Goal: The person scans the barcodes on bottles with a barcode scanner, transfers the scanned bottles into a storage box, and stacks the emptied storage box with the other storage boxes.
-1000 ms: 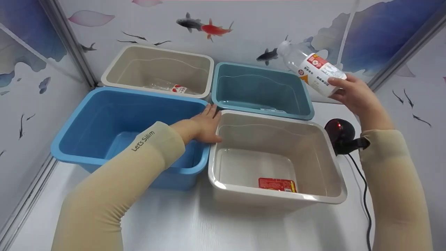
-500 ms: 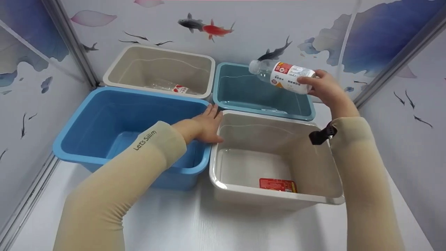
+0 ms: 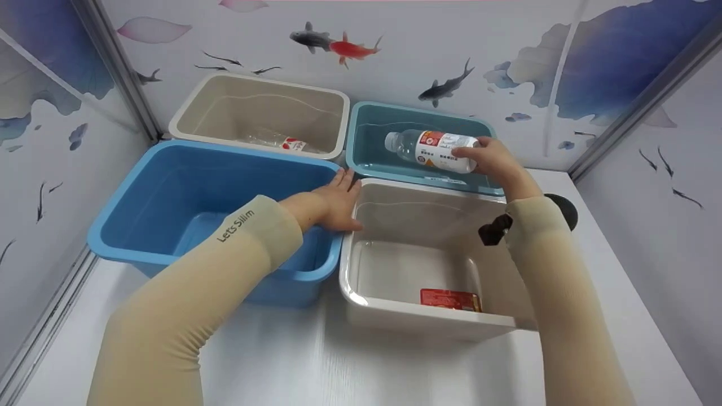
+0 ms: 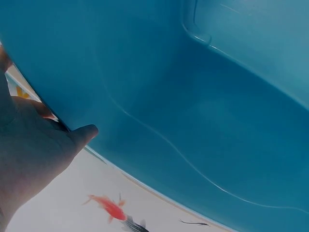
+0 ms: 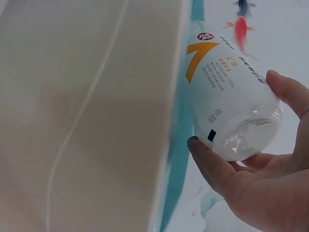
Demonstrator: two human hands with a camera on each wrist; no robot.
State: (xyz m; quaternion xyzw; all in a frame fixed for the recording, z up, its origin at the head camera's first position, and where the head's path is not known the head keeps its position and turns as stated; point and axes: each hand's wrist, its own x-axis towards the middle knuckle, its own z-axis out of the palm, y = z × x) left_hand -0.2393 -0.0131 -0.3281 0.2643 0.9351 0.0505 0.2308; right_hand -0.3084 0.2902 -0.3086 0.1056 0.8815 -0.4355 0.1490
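Note:
My right hand grips a clear plastic bottle with a white, red and orange label near its base. The bottle lies nearly level, its white cap pointing left, over the teal bin at the back right. In the right wrist view the thumb and fingers curl round the bottle's bottom end. My left hand rests with fingers extended where the rims of the blue bin and the front beige bin meet. In the left wrist view the left hand lies along the blue rim.
Another beige bin at the back left holds a clear bottle with a red and white label. A red packet lies in the front beige bin. A black round object is partly hidden behind the right sleeve. Printed walls enclose the table.
My right hand has carried the bottle left and down, from above the right back area to over the teal bin. The bottle has turned closer to level. My left hand stays put.

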